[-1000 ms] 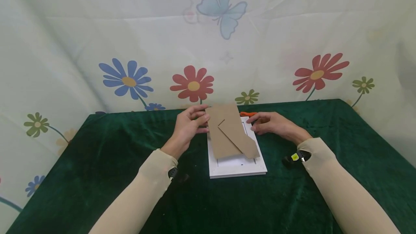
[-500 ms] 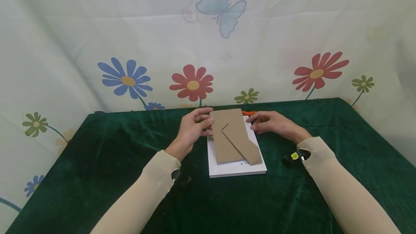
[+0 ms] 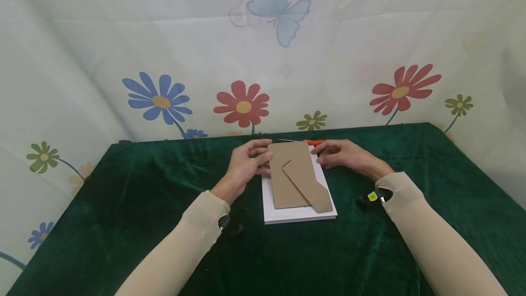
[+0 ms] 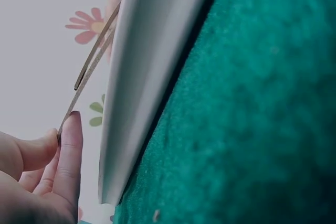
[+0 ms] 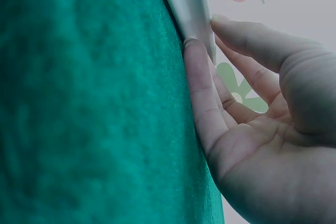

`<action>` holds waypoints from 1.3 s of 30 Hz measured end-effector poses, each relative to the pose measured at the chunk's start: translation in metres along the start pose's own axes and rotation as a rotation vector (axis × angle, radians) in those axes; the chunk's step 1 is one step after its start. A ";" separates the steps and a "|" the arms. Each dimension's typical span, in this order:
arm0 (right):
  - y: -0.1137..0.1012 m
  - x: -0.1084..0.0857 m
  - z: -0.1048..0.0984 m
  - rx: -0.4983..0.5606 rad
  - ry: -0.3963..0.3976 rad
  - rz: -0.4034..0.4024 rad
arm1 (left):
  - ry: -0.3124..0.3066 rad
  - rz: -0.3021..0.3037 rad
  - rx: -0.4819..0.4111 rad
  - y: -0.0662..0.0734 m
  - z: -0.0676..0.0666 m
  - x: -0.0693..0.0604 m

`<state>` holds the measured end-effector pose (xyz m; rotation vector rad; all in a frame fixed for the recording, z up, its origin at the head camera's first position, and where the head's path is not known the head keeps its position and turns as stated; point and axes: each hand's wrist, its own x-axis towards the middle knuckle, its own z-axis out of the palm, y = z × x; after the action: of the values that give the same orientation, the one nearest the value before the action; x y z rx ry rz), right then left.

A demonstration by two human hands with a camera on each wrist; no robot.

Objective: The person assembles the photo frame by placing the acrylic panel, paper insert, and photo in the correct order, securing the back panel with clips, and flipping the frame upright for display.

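Observation:
A white picture frame (image 3: 283, 216) lies face down on the table. My left hand (image 3: 245, 167) pinches the far left edge of its brown backing board (image 3: 287, 184) between thumb and fingers. In the left wrist view, the backing board (image 4: 86, 72) slants, with its pinched end raised off the frame (image 4: 152, 51) and apart from it. The board's folded easel leg (image 3: 310, 191) faces up. At the far right corner, my right hand (image 3: 343, 155) holds the frame. The right wrist view has its thumb on the frame's (image 5: 191, 9) upper edge and fingers along the side.
A screwdriver with an orange handle (image 3: 314, 142) and thin metal shaft lies behind the frame, partly covered. Dark green velvet cloth (image 3: 296, 259) covers the table. A white curtain printed with flowers (image 3: 185, 40) hangs behind its far edge.
My left hand has shifted the backing board right and toward me, lowering its near end onto the frame. The screwdriver's shaft has come into view. My right hand stays at the frame's corner.

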<state>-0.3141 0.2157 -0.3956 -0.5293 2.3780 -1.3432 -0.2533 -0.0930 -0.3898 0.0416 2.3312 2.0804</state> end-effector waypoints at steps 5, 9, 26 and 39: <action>0.001 0.000 0.001 -0.001 -0.002 -0.007 | -0.006 0.001 0.008 -0.001 0.000 0.001; 0.000 0.001 0.001 -0.004 0.002 -0.011 | -0.011 0.005 0.013 -0.001 0.000 0.000; 0.000 0.001 0.002 0.001 0.004 0.000 | -0.012 0.105 0.305 -0.001 0.002 0.004; 0.001 0.001 0.001 0.004 -0.003 0.009 | -0.023 0.109 0.448 0.000 0.001 0.008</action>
<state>-0.3150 0.2153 -0.3972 -0.5185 2.3723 -1.3426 -0.2608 -0.0914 -0.3902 0.1991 2.7829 1.5385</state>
